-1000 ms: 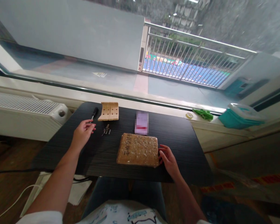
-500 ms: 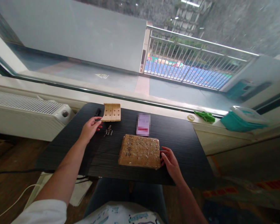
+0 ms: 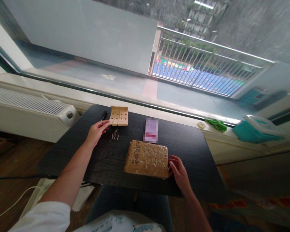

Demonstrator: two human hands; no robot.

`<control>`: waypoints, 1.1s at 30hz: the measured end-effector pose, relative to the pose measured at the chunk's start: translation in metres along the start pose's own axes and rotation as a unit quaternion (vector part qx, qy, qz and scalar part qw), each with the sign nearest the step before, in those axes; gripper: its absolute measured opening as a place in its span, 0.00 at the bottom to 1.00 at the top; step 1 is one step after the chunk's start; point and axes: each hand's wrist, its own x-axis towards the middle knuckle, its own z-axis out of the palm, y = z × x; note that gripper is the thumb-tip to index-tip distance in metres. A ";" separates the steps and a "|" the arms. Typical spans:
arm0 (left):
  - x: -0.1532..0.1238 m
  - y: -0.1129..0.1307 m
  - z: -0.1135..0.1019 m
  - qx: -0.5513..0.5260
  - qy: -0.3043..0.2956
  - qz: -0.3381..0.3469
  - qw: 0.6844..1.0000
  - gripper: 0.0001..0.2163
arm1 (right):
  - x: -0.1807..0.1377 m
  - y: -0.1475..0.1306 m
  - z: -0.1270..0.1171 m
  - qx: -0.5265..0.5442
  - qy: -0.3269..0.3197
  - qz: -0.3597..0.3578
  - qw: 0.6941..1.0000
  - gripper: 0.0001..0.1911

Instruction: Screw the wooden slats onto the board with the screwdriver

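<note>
My left hand (image 3: 98,131) reaches over the table, its fingertips at the near left corner of a row of pale wooden pieces with dark holes (image 3: 119,116). Its fingers look stretched and apart. Below the wooden pieces lies a small loose pile of thin pins or screws (image 3: 114,136), too small to tell which. My right hand (image 3: 178,169) rests by the right edge of a brown tape-wrapped package (image 3: 147,159) with dark handwriting, fingers loosely bent and apart. Behind the package lies a purple rectangular item (image 3: 151,129), blurred out.
A black-handled tool (image 3: 104,115) lies left of the wooden pieces on the dark table (image 3: 106,164). On the sill are a tape roll (image 3: 201,125), a green cloth (image 3: 217,124) and a teal container (image 3: 251,130). A radiator (image 3: 33,112) stands left, below the window.
The view has shifted slightly, so the table's contents appear a little further right. Both hands stay beside the same things, with the left fingertips still at the wooden pieces.
</note>
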 end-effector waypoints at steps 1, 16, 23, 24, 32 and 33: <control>0.001 -0.001 0.000 -0.004 0.002 0.001 1.000 0.20 | 0.000 0.000 0.000 0.000 0.001 0.001 1.000 0.27; -0.013 0.020 -0.007 -0.027 0.007 0.038 0.999 0.16 | -0.001 -0.001 0.000 -0.015 0.018 -0.017 1.000 0.26; -0.042 0.031 -0.016 -0.033 -0.033 0.077 0.996 0.15 | -0.004 -0.003 -0.005 -0.034 0.068 -0.054 0.996 0.22; -0.047 0.032 -0.017 -0.037 -0.036 0.081 0.995 0.15 | -0.004 -0.004 -0.007 -0.038 0.078 -0.062 0.994 0.21; -0.094 0.036 -0.014 -0.023 -0.064 0.075 0.995 0.13 | 0.008 -0.032 -0.009 -0.068 0.103 -0.135 0.983 0.12; -0.101 0.037 -0.013 -0.018 -0.068 0.068 0.995 0.13 | 0.010 -0.037 -0.007 -0.070 0.097 -0.143 0.982 0.12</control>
